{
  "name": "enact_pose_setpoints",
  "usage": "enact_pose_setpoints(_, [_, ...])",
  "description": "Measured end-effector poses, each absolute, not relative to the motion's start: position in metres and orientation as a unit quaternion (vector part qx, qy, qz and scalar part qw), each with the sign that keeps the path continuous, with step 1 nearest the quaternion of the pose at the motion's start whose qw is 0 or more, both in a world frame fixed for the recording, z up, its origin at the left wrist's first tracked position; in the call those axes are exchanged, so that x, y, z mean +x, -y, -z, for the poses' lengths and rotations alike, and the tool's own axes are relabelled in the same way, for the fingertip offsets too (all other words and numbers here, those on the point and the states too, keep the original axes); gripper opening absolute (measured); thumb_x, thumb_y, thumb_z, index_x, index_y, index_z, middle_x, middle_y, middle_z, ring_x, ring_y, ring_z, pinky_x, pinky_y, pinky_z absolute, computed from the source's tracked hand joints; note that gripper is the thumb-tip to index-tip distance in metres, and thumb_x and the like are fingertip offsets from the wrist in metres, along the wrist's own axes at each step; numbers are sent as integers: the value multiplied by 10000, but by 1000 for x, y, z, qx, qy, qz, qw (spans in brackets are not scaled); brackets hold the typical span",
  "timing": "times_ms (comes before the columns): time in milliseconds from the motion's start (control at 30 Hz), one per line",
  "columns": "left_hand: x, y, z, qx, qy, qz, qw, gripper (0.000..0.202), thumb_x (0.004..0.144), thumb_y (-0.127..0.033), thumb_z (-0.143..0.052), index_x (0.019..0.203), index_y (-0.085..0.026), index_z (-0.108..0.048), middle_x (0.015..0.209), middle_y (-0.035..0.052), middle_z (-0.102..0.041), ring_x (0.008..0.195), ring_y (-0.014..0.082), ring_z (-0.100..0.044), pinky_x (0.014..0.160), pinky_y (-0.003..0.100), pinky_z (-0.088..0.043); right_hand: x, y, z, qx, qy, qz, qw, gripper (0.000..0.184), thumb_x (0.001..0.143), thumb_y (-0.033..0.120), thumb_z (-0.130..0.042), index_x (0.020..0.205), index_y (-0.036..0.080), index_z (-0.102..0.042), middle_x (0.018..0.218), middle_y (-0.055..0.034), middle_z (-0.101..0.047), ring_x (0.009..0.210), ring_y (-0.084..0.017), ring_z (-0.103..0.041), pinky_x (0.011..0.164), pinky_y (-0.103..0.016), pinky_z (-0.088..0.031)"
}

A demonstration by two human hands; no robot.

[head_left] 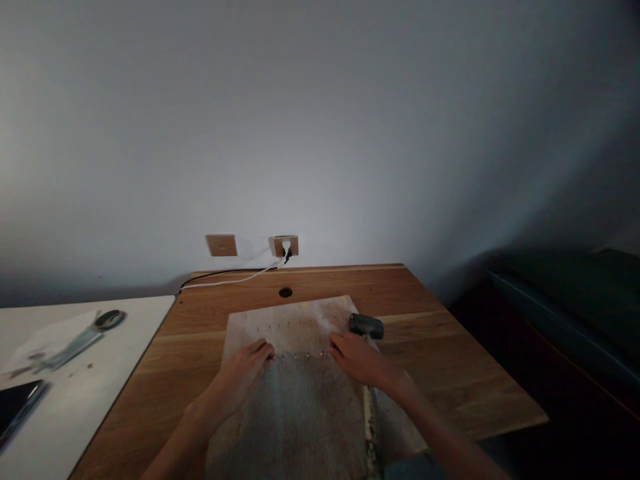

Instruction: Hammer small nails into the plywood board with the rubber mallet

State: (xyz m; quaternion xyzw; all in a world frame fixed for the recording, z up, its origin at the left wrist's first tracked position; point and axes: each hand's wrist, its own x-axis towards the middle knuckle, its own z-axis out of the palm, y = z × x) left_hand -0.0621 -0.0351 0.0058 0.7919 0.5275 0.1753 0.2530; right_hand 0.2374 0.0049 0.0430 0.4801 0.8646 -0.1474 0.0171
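Observation:
A pale, worn board (pixel 295 320) lies flat on a wooden desk (pixel 430 360), with a row of small nails or studs (pixel 300 356) running across it. My left hand (pixel 245 373) rests on the board, fingers stretched toward the left end of that row. At the row's right end, my right hand (pixel 360 360) lies flat on the board. A hammer (pixel 367 326) with a dark head lies just beyond my right hand, its handle passing under the hand toward me. Neither hand grips anything.
A white table (pixel 75 400) stands to the left with a pair of flat metal tools (pixel 80 337) and a dark device (pixel 17 403). Wall sockets (pixel 285 246) with cables (pixel 230 279) sit behind the desk. A cable hole (pixel 285 292) is in the desk. Dark furniture (pixel 575 313) at right.

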Motion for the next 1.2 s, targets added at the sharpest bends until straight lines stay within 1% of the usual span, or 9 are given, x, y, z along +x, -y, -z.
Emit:
enact_pose_setpoints(200, [-59,35,-7,790,-529,-169,260,199,979,-239,-399,968,-220,-596,1024,76,-696,915,229,-666,858,349,-495,236,-9,-49,510,-844,167,8,218,1022,208,-479,963,173,-686,872,-76,-750,800,-197,-692,655,-265,-361])
enact_pose_setpoints(367, [-57,28,-8,781,-526,-161,296,249,978,-254,-387,901,-217,-621,883,73,-729,866,240,-691,800,335,-480,235,-18,-69,507,-847,161,-15,249,1015,199,-477,908,176,-701,819,-61,-760,751,-177,-687,673,-262,-377])
enact_pose_setpoints(500, [-55,28,-11,769,-550,-155,286,248,959,-248,-393,811,-217,-590,766,57,-689,752,227,-668,726,318,-449,228,-16,-69,498,-854,149,-4,263,1007,202,-506,881,168,-735,878,-102,-782,832,-221,-728,736,-278,-437])
enact_pose_setpoints(633, [-52,31,-7,757,-562,-174,283,215,939,-240,-403,785,-220,-552,714,45,-649,701,216,-643,701,313,-429,220,-7,-58,503,-853,141,5,311,1021,173,-466,950,136,-766,1044,-159,-772,958,-276,-748,811,-319,-489])
enact_pose_setpoints(767, [-52,31,-9,749,-562,-191,295,203,930,-236,-409,764,-222,-525,681,29,-636,673,195,-625,674,294,-418,220,-3,-53,504,-851,149,-8,315,1020,151,-463,1054,161,-776,1092,-126,-771,1040,-261,-737,897,-314,-492])
enact_pose_setpoints(867, [-54,27,-30,733,-571,-222,297,216,953,-285,-412,786,-218,-533,660,16,-632,624,181,-596,630,280,-404,222,-3,-51,501,-850,162,-18,314,1010,128,-469,1110,180,-762,1121,-103,-774,1100,-234,-714,950,-287,-470])
enact_pose_setpoints(1000, [-52,21,-62,751,-546,-273,253,290,1015,-392,-398,847,-215,-555,688,5,-634,617,173,-589,615,272,-402,223,-2,-48,494,-851,180,-8,256,970,104,-510,1062,158,-743,1116,-111,-763,1074,-233,-708,902,-281,-477])
enact_pose_setpoints(1100, [-45,22,-59,780,-541,-221,226,219,1007,-291,-407,870,-213,-558,751,26,-666,696,191,-645,664,283,-427,220,-1,-45,483,-855,188,-1,207,949,101,-554,1067,134,-721,1148,-126,-744,1107,-238,-690,917,-285,-479])
enact_pose_setpoints(1200, [-37,27,-37,793,-558,-139,203,129,986,-241,-473,944,-206,-589,899,68,-718,837,235,-699,751,314,-478,215,-2,-44,475,-860,187,3,169,970,129,-582,1075,124,-714,1159,-133,-739,1121,-249,-688,920,-295,-493])
